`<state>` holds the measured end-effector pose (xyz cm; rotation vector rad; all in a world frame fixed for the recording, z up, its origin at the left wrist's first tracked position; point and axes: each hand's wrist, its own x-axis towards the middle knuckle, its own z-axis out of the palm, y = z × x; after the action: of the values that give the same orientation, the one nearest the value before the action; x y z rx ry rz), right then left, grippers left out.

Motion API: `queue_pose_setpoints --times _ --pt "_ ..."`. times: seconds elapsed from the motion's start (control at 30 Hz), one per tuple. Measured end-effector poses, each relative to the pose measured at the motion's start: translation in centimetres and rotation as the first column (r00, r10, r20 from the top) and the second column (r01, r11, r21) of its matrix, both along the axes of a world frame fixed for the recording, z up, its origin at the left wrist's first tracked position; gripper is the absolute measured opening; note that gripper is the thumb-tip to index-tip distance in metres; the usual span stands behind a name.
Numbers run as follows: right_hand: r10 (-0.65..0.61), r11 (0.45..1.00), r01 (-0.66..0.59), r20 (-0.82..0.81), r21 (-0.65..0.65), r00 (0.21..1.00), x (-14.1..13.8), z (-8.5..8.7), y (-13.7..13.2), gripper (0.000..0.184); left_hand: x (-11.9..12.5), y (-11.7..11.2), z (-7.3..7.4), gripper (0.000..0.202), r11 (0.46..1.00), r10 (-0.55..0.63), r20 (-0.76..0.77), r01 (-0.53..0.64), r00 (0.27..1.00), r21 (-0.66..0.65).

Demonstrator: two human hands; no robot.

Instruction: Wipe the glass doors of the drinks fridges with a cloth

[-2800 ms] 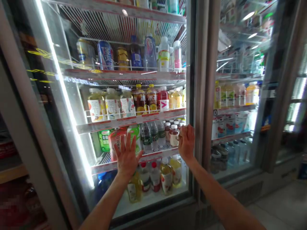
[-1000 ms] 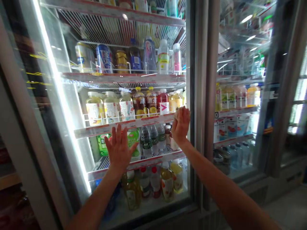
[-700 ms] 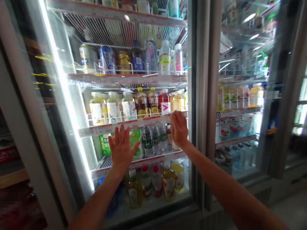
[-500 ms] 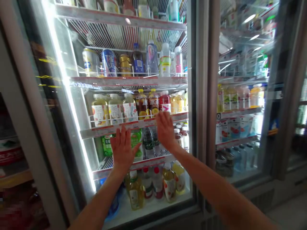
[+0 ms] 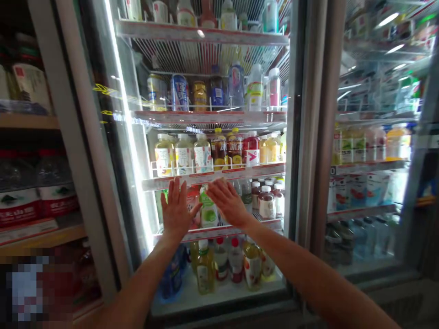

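Note:
Both my hands lie flat against the glass door (image 5: 270, 237) of a lit drinks fridge. My left hand (image 5: 177, 210) is open, fingers pointing up, in front of the third shelf. My right hand (image 5: 226, 202) is open too, fingers pointing left, close beside the left hand. Behind the glass near them stand a green-labelled bottle (image 5: 208, 210), water bottles and small white-capped bottles (image 5: 265, 201). Neither hand holds anything.
Wire shelves hold cans (image 5: 179, 92) above, juice bottles (image 5: 202, 153) in the middle, more bottles (image 5: 236, 260) at the bottom. A metal door frame (image 5: 308, 137) separates a second glass-door fridge (image 5: 370, 151) on the right. Wooden shelves with packaged goods (image 5: 30, 201) stand left.
My right hand slid left across the glass, from the door's right edge to beside my left hand. The view shifted left, showing more of the left shelving.

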<state>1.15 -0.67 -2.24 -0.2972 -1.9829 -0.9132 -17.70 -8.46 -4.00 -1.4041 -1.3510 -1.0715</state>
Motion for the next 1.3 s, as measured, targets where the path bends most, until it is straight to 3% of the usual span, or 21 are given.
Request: queue_pose_setpoints --times 0.07,0.17,0.23,0.27,0.3,0.37,0.43,0.5,0.57,0.63,0.67,0.73,0.8,0.9,0.97,1.03,1.1,1.17,1.2,1.23,1.3 --pt "0.026 1.0 -0.027 0.122 0.004 0.992 -0.3 -0.2 -0.5 0.063 0.1 -0.1 -0.1 0.07 1.0 -0.024 0.032 0.024 0.999 -0.012" --pt "-0.031 0.995 0.017 -0.159 -0.094 0.987 -0.3 2.2 -0.3 0.061 0.6 -0.8 0.5 0.058 0.995 -0.083 0.137 0.089 0.987 -0.038" --pt "-0.076 0.988 0.027 -0.321 -0.154 0.944 -0.6 3.4 -0.1 0.06 1.3 -1.4 1.6 0.046 0.981 -0.19 0.29 0.196 0.938 0.01" --pt "-0.071 0.987 0.021 -0.319 -0.158 0.945 -0.8 3.3 -0.1 0.059 1.6 -1.7 2.5 0.041 0.954 -0.295 0.418 0.286 0.859 0.085" --pt "-0.049 0.989 0.01 -0.26 -0.149 0.964 -1.0 2.8 -0.2 0.058 1.9 -1.9 3.4 0.035 0.907 -0.416 0.554 0.372 0.721 0.197" --pt "0.028 0.993 -0.029 -0.011 -0.119 1.0 -1.0 1.0 -0.7 0.057 2.2 -2.1 5.4 0.027 0.776 -0.605 0.724 0.447 0.332 0.444" --pt "0.093 0.992 -0.069 0.232 -0.107 0.968 -0.5 -0.4 -1.0 0.058 2.0 -2.0 7.1 0.022 0.707 -0.648 0.759 0.421 0.063 0.569" --pt "0.102 0.99 -0.074 0.248 -0.116 0.963 0.2 0.0 -1.0 0.057 1.5 -1.9 8.0 0.022 0.698 -0.632 0.773 0.4 -0.044 0.594" --pt "0.042 0.989 -0.042 0.003 -0.144 0.999 0.6 2.0 -0.6 0.053 0.9 -1.9 8.4 0.023 0.678 -0.627 0.766 0.387 -0.141 0.626" --pt "-0.03 0.985 -0.013 -0.244 -0.173 0.969 0.4 3.9 -0.1 0.05 0.5 -2.1 8.4 0.022 0.654 -0.626 0.749 0.377 -0.217 0.656" --pt "-0.045 0.984 -0.008 -0.291 -0.178 0.956 0.2 4.3 0.0 0.05 0.4 -2.2 8.3 0.022 0.643 -0.626 0.739 0.373 -0.248 0.669" --pt "-0.012 0.988 -0.02 -0.206 -0.155 0.978 -0.5 3.3 -0.2 0.051 0.3 -2.3 8.3 0.021 0.621 -0.629 0.719 0.365 -0.296 0.694" --pt "0.068 0.99 -0.066 0.019 -0.123 0.997 -1.0 0.7 -0.8 0.053 0.3 -2.3 8.2 0.019 0.6 -0.636 0.699 0.36 -0.326 0.714" --pt "0.161 0.984 -0.128 0.305 -0.125 0.939 -0.9 -2.0 -1.3 0.056 0.3 -2.2 8.1 0.016 0.576 -0.652 0.678 0.36 -0.341 0.734" --pt "0.141 0.984 -0.104 0.277 -0.145 0.951 -0.6 -1.2 -1.1 0.056 0.2 -2.1 8.0 0.014 0.567 -0.662 0.672 0.364 -0.333 0.739" --pt "0.06 0.983 -0.048 0.063 -0.178 0.996 -0.5 1.3 -0.8 0.056 0.1 -1.9 7.9 0.014 0.564 -0.675 0.669 0.366 -0.312 0.74" --pt "-0.009 0.977 -0.024 -0.155 -0.21 0.988 -0.8 3.7 -0.5 0.056 0.1 -1.8 7.7 0.014 0.565 -0.69 0.666 0.364 -0.282 0.74" --pt "-0.009 0.977 -0.033 -0.197 -0.212 0.98 -1.4 4.6 -0.5 0.056 0.5 -1.7 7.3 0.014 0.566 -0.708 0.66 0.358 -0.251 0.743" --pt "0.009 0.978 -0.043 -0.165 -0.205 0.986 -1.8 4.4 -0.6 0.055 0.9 -1.7 6.9 0.013 0.572 -0.723 0.663 0.369 -0.195 0.732" --pt "0.028 0.979 -0.052 -0.124 -0.199 0.992 -2.2 4.0 -0.8 0.054 1.4 -1.7 6.4 0.013 0.584 -0.739 0.667 0.402 -0.095 0.705" --pt "0.051 0.979 -0.065 -0.073 -0.193 0.996 -2.8 2.8 -1.1 0.055 2.5 -1.6 5.3 0.017 0.629 -0.752 0.618 0.531 0.23 0.568"
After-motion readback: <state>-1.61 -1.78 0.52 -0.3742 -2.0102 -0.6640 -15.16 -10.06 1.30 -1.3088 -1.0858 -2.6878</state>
